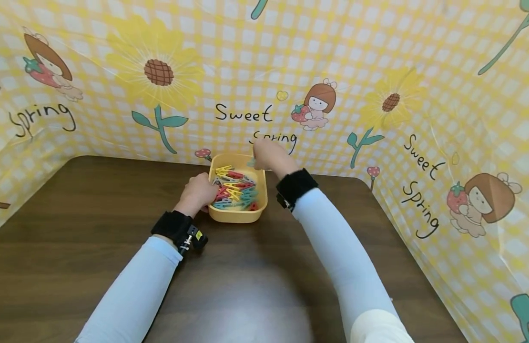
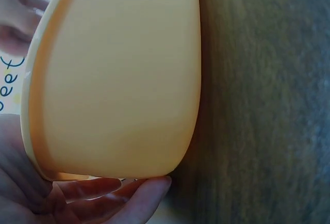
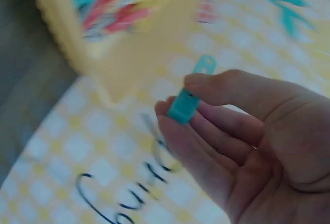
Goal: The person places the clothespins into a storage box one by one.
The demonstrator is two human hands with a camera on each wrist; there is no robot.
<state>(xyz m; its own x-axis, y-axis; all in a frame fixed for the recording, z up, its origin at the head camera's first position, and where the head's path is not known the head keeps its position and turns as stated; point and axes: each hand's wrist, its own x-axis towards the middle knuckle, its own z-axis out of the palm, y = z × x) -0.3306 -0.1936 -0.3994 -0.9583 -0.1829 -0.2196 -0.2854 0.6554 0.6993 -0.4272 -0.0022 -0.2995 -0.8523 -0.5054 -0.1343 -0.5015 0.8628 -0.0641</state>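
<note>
A yellow plastic tub (image 1: 238, 215) full of coloured clothespins (image 1: 235, 189) stands on the brown table near the back wall. My left hand (image 1: 198, 193) grips the tub's left side; in the left wrist view the fingers (image 2: 108, 195) curl under the tub's wall (image 2: 118, 79). My right hand (image 1: 266, 155) is raised above the tub's far right corner. It pinches a teal clothespin (image 3: 186, 100) between thumb and fingertips. The tub (image 3: 124, 53) shows blurred at the upper left of the right wrist view.
A yellow checked plastic sheet (image 1: 376, 85) printed with sunflowers and "Sweet Spring" walls in the table at the back and on both sides. The dark wooden table (image 1: 247, 286) stretches toward me in front of the tub.
</note>
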